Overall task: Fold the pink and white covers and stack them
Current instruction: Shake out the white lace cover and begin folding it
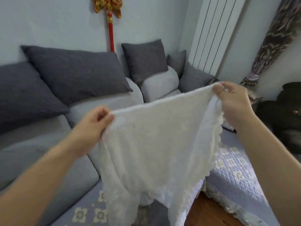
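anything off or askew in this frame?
Nothing damaged or spilled. The white cover hangs slanted: the right hand pinches its corner higher than the left hand, so the top edge tilts. No pink cover in view.

Behind the hands a grey sofa (40, 144) carries dark grey cushions (76, 70) against a pale blue wall (48, 22). A white radiator (213, 35) stands above the right hand, wooden floor (205, 212) below.
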`<state>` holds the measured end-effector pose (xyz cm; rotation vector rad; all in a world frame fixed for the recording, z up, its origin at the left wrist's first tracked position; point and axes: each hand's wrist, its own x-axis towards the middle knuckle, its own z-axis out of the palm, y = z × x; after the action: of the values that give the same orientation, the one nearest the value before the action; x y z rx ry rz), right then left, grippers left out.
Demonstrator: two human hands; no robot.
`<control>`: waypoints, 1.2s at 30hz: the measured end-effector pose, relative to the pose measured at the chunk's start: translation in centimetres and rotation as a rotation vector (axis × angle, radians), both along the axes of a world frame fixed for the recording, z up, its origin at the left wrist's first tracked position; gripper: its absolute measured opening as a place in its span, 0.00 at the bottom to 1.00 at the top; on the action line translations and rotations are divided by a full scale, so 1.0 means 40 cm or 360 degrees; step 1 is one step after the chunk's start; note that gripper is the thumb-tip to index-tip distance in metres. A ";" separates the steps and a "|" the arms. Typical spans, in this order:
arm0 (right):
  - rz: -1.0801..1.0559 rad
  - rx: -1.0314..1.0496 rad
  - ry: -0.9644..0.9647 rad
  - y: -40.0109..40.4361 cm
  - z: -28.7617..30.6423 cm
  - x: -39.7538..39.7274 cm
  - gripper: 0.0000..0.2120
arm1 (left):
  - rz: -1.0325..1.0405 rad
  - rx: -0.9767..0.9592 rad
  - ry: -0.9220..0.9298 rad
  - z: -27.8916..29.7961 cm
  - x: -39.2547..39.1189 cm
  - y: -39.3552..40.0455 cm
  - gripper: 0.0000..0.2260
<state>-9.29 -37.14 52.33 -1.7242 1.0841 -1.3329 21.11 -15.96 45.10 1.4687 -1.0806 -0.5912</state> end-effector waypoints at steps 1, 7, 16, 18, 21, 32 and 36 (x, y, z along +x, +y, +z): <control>-0.0029 -0.0026 -0.0098 -0.028 0.055 0.014 0.05 | 0.0023 -0.0108 -0.0108 0.095 0.004 -0.020 0.11; -0.0173 -0.0338 -0.0567 -0.097 0.409 0.129 0.13 | 0.0089 -0.0290 -0.0555 0.470 -0.041 -0.084 0.06; 0.1543 -0.0586 0.1026 0.070 0.269 0.287 0.07 | 0.0056 -0.0158 -0.0714 0.443 -0.163 -0.125 0.08; 0.1644 -0.0511 0.0898 0.048 0.231 0.281 0.08 | 0.0175 -0.0159 -0.0614 0.397 -0.171 -0.123 0.12; 0.1826 -0.0271 0.0721 0.017 0.206 0.253 0.13 | 0.0220 -0.0297 -0.0371 0.297 -0.197 -0.117 0.12; 0.1717 -0.0265 0.0616 -0.053 0.129 0.214 0.11 | 0.0340 -0.0326 0.0607 -0.025 -0.371 -0.084 0.14; 0.1662 -0.0276 0.0598 -0.058 0.100 0.206 0.09 | 0.0346 -0.0316 0.0467 -0.046 -0.476 -0.099 0.07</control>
<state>-1.05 -39.46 56.32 -2.2305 0.1107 -0.4500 2.07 -19.91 43.25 1.2604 -0.7186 -0.5104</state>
